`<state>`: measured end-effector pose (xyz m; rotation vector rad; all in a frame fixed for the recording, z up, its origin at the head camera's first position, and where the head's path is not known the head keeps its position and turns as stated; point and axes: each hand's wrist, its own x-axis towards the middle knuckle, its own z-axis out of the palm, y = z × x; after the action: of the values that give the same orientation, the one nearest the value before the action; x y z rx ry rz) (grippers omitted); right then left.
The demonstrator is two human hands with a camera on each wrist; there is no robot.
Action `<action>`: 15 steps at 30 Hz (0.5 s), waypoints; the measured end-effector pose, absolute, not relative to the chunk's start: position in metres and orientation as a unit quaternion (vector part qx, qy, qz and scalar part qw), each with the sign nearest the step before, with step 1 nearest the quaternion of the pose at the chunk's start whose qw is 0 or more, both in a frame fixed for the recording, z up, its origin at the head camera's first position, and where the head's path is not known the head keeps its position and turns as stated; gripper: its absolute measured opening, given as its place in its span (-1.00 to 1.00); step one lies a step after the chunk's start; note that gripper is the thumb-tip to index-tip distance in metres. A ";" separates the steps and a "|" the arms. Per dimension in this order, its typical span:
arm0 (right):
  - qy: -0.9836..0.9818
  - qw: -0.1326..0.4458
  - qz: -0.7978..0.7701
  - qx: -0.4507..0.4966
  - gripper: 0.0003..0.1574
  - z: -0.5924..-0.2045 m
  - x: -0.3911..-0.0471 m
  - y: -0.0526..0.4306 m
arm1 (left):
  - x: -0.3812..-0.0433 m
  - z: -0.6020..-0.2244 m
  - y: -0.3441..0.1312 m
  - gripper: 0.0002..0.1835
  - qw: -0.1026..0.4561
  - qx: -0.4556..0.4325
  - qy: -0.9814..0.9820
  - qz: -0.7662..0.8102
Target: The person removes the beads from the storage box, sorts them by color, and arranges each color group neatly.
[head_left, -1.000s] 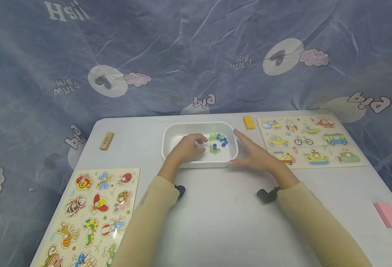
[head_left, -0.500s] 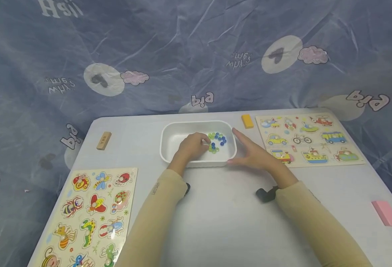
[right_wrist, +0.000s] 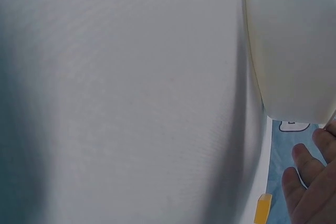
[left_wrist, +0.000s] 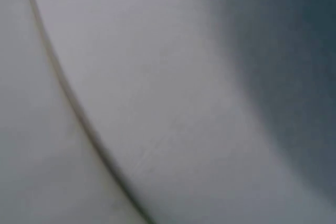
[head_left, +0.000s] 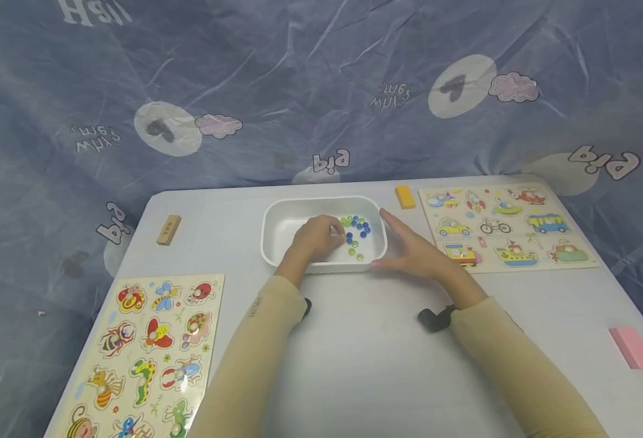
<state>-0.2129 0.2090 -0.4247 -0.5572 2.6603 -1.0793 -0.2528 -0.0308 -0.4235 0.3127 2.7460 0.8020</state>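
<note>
A white plastic tray (head_left: pixel 285 263) stands near the back of the table, with several blue glass beads (head_left: pixel 364 233) and green glass beads (head_left: pixel 352 251) in its right half. My left hand (head_left: pixel 316 237) reaches into the tray over its near side. Its curled fingertips meet the left edge of the beads; whether a bead is between them is hidden. My right hand (head_left: pixel 417 250) spans the tray's right end, thumb at the near corner and straight forefinger at the far one. In the right wrist view, its other fingers (right_wrist: pixel 305 163) spread apart beside the tray wall (right_wrist: pixel 294 51).
Vehicle puzzle board (head_left: pixel 510 228) lies at right, insect puzzle board (head_left: pixel 148 347) at left front. Blocks lie about: yellow (head_left: pixel 406 197), wooden (head_left: pixel 169 230), pink (head_left: pixel 633 348). A blue patterned cloth (head_left: pixel 277 91) hangs behind. The left wrist view holds mostly blurred white surface (left_wrist: pixel 147 77).
My left hand has moved right to the beads, its fingertips coming closer together. Some green beads have spread toward the tray's near side. My right hand keeps its place at the tray's end.
</note>
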 end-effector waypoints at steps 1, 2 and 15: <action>0.904 0.109 -0.367 -0.188 0.45 -0.424 -0.213 0.209 | -0.252 -0.422 -0.032 -0.82 0.125 0.107 0.945 0.281; 0.904 0.111 -0.368 -0.186 0.45 -0.424 -0.213 0.208 | -0.251 -0.420 -0.034 -0.83 0.119 0.107 0.944 0.287; 0.902 0.124 -0.371 -0.184 0.46 -0.424 -0.212 0.208 | -0.204 -0.347 -0.076 -0.82 0.033 0.175 0.895 0.409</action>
<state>-0.2125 0.2080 -0.4241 -0.5378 2.6282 -1.0824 -0.2039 -0.0764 -0.3471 0.5374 2.7547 1.2578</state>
